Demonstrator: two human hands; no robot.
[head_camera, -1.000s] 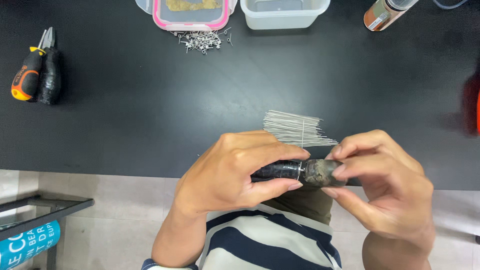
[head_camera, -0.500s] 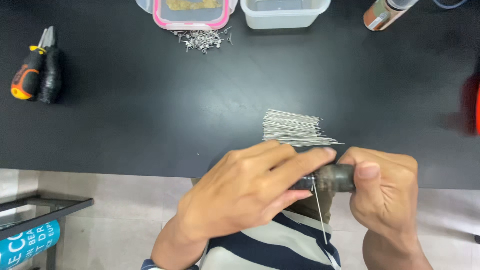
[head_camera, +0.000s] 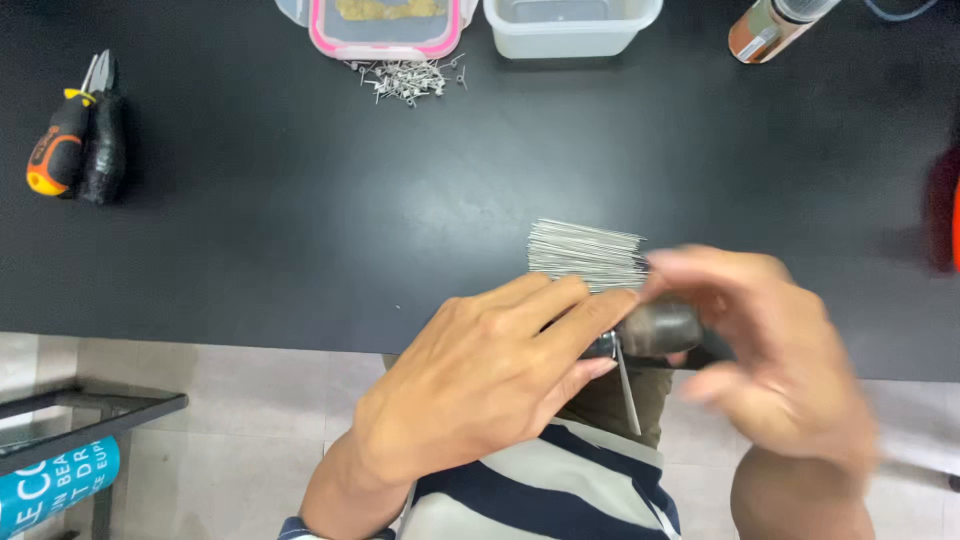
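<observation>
Since a moment ago, right hand (head_camera: 775, 350) blurs, twisting; its grip unclear. Left hand (head_camera: 490, 385) fingers pinch the dark tool (head_camera: 655, 328) with wire (head_camera: 628, 390) dangling below; next, steady winding.

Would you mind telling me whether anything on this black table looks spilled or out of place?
Only the small silver metal bits: they lie loose in a scattered heap on the black table, just in front of the pink-rimmed plastic container, not inside it.

open: table (head_camera: 300, 230) middle | blocked: wire bundle (head_camera: 585, 255) ahead, tubs (head_camera: 570, 25) far edge, pliers (head_camera: 75, 135) left
</observation>
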